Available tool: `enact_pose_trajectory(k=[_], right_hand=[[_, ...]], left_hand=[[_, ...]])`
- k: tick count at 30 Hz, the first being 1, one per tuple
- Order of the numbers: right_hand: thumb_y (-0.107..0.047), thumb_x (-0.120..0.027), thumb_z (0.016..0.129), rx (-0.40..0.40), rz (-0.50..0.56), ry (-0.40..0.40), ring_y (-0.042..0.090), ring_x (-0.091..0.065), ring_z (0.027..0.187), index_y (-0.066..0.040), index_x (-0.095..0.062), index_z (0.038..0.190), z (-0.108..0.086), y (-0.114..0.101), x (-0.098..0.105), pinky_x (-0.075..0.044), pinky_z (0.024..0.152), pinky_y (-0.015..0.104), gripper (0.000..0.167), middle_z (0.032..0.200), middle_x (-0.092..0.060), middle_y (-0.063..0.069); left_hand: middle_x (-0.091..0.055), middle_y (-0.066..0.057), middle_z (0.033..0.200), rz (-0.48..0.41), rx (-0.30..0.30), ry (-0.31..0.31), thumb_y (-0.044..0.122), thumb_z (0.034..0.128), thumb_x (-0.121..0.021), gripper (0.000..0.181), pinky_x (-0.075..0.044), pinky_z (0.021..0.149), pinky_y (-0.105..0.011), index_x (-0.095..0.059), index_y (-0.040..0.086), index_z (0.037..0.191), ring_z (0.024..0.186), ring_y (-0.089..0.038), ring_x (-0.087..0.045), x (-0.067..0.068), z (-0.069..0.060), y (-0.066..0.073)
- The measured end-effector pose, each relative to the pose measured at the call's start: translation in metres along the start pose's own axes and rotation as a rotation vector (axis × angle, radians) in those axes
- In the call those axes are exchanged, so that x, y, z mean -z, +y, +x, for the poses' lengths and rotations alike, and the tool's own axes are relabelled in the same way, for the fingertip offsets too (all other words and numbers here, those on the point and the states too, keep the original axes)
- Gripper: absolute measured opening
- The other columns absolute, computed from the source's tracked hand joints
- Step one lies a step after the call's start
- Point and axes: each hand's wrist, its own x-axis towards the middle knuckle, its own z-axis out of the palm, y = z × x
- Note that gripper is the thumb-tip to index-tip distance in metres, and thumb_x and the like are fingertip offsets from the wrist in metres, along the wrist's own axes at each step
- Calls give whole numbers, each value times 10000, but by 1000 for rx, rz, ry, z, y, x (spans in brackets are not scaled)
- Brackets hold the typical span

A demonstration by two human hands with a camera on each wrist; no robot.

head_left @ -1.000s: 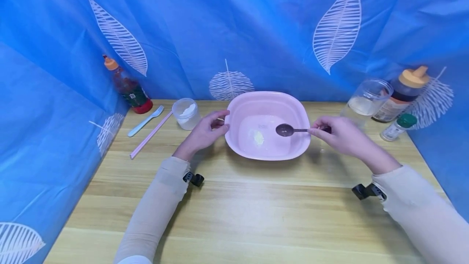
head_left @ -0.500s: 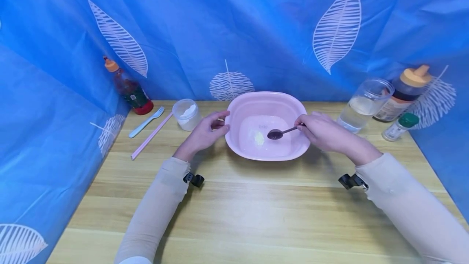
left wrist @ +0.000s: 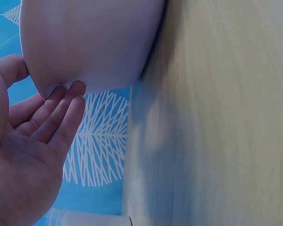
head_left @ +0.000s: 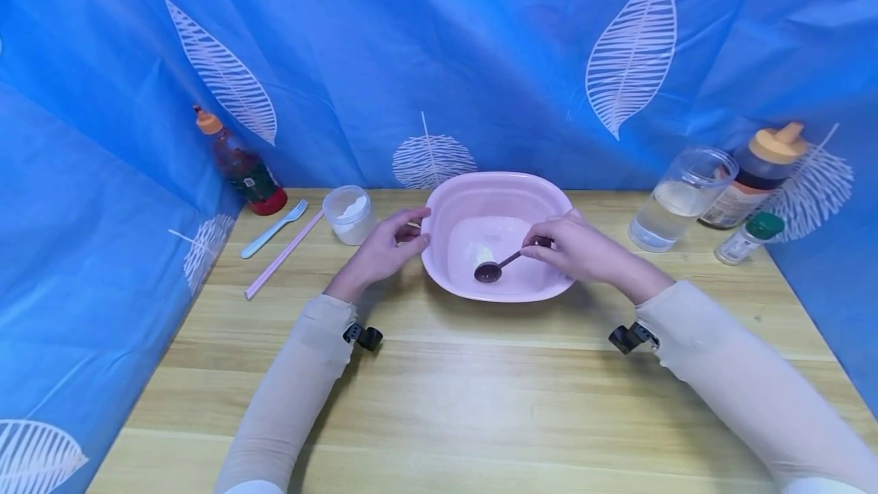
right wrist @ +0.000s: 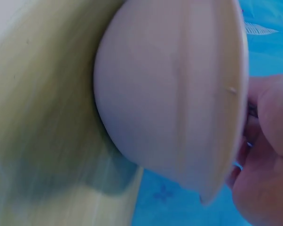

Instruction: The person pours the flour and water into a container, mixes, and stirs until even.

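Note:
A pink basin (head_left: 501, 190) stands at the back of the table. My left hand (head_left: 386, 254) holds its left rim; in the left wrist view the thumb lies on the rim and the fingertips touch the outer wall. My right hand (head_left: 572, 250) grips the handle of a dark brown measuring spoon (head_left: 488, 273), whose bowl is low inside the basin, tilted toward the left front. Whether the spoon touches the bottom I cannot tell. A pale patch shows on the basin floor beside the spoon. In the right wrist view the basin wall (right wrist: 146, 89) hides the spoon.
Left of the basin are a small tub of white powder (head_left: 351, 216), a pink stick (head_left: 283, 256), a light blue fork (head_left: 273, 229) and a red sauce bottle (head_left: 247, 170). At right stand a clear cup of liquid (head_left: 675, 204), a dark sauce bottle (head_left: 754, 178) and a green-capped jar (head_left: 748, 238).
My right hand has moved left over the basin, carrying the measuring spoon from its right side toward the front middle. The left hand and the basin stay put.

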Motion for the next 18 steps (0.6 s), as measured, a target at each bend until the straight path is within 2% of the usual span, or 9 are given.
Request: enact_pose_trajectory(k=[6, 13, 18], right_hand=[[-172, -729, 1032, -103, 12, 44, 222, -676, 804, -48, -812, 1019, 13, -2, -6, -314, 1088, 574, 150, 894, -805, 93], [-165, -741, 1024, -159, -42, 136, 319, -747, 903, -8, -826, 1050, 21, 3, -3, -325, 972, 511, 180, 948, -831, 127], [-176, -750, 1020, -165, -58, 132, 314, -742, 935, -27, -840, 1056, 18, 9, 4, -315, 941, 488, 178, 951, -835, 120]], left_hand=[[-598, -183, 1516, 2, -8, 7, 228, 1050, -684, 578, -565, 1108, -536, -527, 97, 1591, 1307, -388, -660, -1, 0, 0], [-602, -188, 1514, -5, -14, 6, 212, 1050, -680, 579, -568, 1109, -527, -522, 86, 1592, 1308, -385, -664, -1, -1, 2], [-603, -189, 1508, -1, -4, 9, 226, 1050, -682, 580, -555, 1125, -539, -524, 96, 1593, 1316, -392, -656, -2, -2, 2]])
